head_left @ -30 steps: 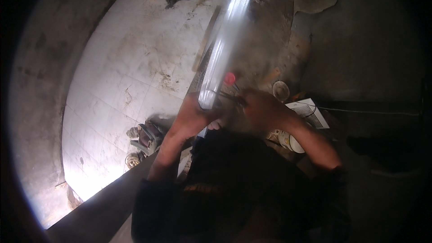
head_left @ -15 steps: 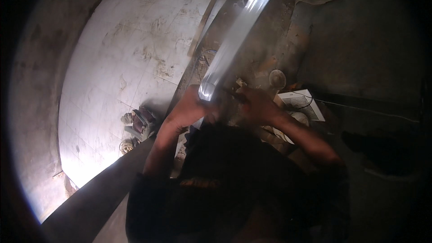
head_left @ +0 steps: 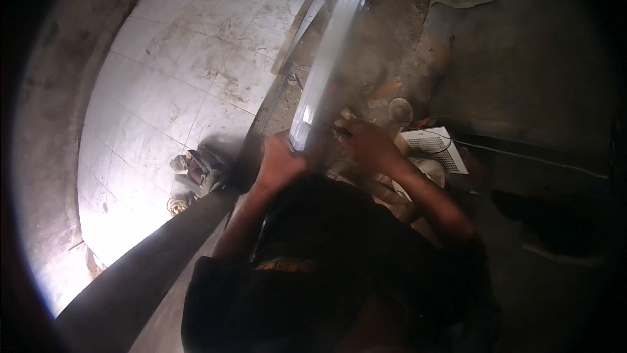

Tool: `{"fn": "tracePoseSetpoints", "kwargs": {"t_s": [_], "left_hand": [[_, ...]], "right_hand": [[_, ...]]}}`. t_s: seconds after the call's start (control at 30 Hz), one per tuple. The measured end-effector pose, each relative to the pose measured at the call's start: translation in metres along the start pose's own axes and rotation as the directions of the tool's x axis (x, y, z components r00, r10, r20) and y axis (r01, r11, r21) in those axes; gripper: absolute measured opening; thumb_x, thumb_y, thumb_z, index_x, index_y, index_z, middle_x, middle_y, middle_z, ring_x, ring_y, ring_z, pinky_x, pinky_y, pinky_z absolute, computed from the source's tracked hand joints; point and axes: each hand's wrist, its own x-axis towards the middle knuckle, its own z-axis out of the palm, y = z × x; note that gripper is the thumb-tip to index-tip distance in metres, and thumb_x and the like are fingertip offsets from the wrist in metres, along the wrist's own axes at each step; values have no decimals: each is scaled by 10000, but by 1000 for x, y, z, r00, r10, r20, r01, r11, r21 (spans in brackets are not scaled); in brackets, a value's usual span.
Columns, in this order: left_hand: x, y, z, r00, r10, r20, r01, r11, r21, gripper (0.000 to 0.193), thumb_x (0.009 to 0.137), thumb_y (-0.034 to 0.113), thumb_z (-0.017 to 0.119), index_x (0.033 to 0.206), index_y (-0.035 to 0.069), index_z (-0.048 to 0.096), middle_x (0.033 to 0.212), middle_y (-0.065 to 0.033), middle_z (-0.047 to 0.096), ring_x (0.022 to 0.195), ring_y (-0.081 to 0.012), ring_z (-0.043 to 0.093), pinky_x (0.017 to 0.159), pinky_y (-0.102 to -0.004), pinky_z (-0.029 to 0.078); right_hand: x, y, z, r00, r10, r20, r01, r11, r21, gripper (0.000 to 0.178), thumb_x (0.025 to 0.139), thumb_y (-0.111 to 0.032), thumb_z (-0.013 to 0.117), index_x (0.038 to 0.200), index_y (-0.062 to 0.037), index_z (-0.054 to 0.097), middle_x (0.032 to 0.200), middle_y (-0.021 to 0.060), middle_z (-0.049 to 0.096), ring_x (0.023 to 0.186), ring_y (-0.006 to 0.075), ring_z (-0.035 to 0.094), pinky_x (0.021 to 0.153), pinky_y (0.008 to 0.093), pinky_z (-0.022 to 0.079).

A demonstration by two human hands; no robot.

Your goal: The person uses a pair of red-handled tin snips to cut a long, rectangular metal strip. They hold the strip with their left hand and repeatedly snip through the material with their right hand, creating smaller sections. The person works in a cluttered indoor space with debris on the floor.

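Observation:
A long, shiny silver metal channel (head_left: 326,59) slants up and away from me, slightly blurred along its length. My left hand (head_left: 281,162) is closed around its near end. To the right of that end, and apart from it, is my right hand (head_left: 372,147), its fingers curled together. Something small and dark shows at those fingertips, but its kind is too blurred to make out. The dark clothing on my body fills the lower middle of the picture.
Dirty white tiles (head_left: 163,92) spread on the left, with a narrow strip (head_left: 297,26) along their edge. A bundle of dark and grey items (head_left: 202,169) lies there. On the right are a white vented panel (head_left: 434,150), a cord and a round pale container (head_left: 400,111).
The metal channel's far end has swung left and its tilt is steeper. My left hand stays on the near end. My right hand has shifted slightly away from it.

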Motion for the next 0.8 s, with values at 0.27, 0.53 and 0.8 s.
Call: {"fn": "tracePoseSetpoints", "kwargs": {"t_s": [0.27, 0.53, 0.8], "left_hand": [[4, 15, -16, 946, -278, 169, 318, 895, -312, 236, 835, 204, 727, 850, -19, 649, 689, -79, 651, 525, -158, 618, 462, -308, 468], [3, 18, -42, 952, -244, 183, 279, 939, -200, 229, 829, 168, 736, 868, -39, 647, 692, -90, 654, 558, -164, 650, 492, -307, 502], [14, 3, -53, 988, -119, 97, 125, 990, -66, 204, 843, 122, 725, 879, -72, 674, 718, -121, 688, 615, -146, 664, 539, -310, 518]], "right_hand": [[1, -23, 16, 1000, 12, 1, -12, 998, 57, 396, 956, -206, 528, 1286, 12, 562, 1186, 250, 617, 1133, 417, 599, 983, 495, 460], [2, -51, -4, 998, 28, 48, -26, 999, -41, 392, 914, -121, 550, 1275, 31, 551, 1198, 261, 604, 1145, 410, 590, 990, 470, 457], [13, -49, 8, 1000, -16, -15, 17, 999, 51, 255, 935, -126, 553, 1152, 5, 586, 1148, 264, 621, 1108, 435, 606, 933, 507, 480]]}}
